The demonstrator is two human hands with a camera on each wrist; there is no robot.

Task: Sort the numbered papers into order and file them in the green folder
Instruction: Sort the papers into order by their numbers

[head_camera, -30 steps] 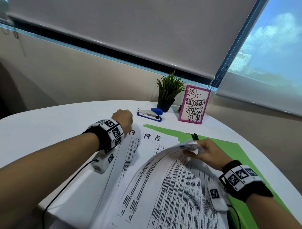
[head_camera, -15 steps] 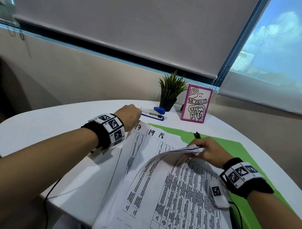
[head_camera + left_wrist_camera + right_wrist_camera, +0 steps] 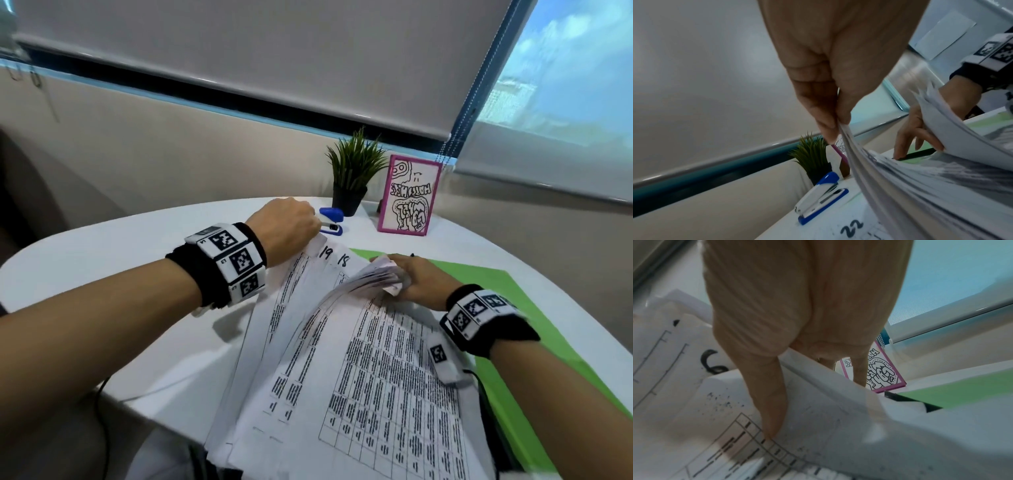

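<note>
Mid-sort beside the green folder (image 3: pixel 513 308): left hand (image 3: pixel 284 222) pinches one numbered sheet's corner (image 3: pixel 317 245), right hand (image 3: pixel 416 281) grips lifted pages (image 3: pixel 363 284); next, probably placing it in sequence.

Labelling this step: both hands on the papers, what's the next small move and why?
Probably draw the sheet pinched by the left hand clear of the stack. That hand already grips a lifted corner, the right hand holds a curled bundle of papers up off the rest, and the green folder holds nothing filed yet.
</note>
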